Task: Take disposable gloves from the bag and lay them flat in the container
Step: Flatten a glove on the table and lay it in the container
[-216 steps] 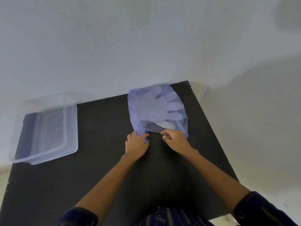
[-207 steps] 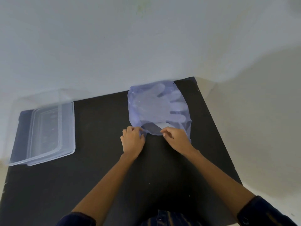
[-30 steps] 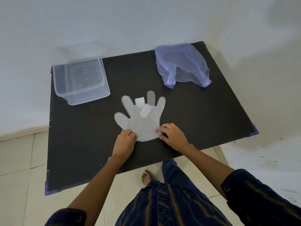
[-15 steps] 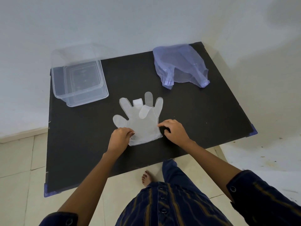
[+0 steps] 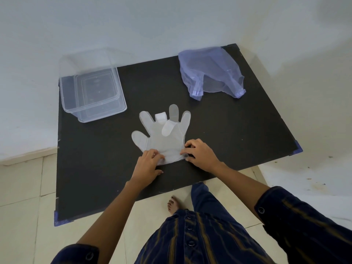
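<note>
While both hands work at its cuff, the disposable glove [image 5: 163, 138] lies spread on the black table [image 5: 228, 134], fingers pointing away from the person. In the head view, the only one given, the left hand [image 5: 147, 166] has its fingertips curled down onto the cuff's left corner, and the right hand [image 5: 200, 153] pinches or presses the cuff's right corner; whether each truly grips the film or only pins it I cannot tell. Holding the two corners apart looks meant to keep the thin film taut and flat, since it would crumple if taken at one point. Two of the glove's fingers are folded: one lies bent back over the palm, just ahead of the right hand's fingertips, and another shows as a short doubled stub beside it. They would need smoothing before the glove counts as flat.

Ahead of the left hand and well off to its left sits the clear container [image 5: 93, 94], open and, as far as its transparency lets me judge, with no glove inside. Ahead of the right hand, well apart from it near the table's far edge, lies the bluish bag [image 5: 209, 73], slumped, its mouth turned toward the person. My judgement is that the glove is being readied for a two-handed carry leftward into the container.
</note>
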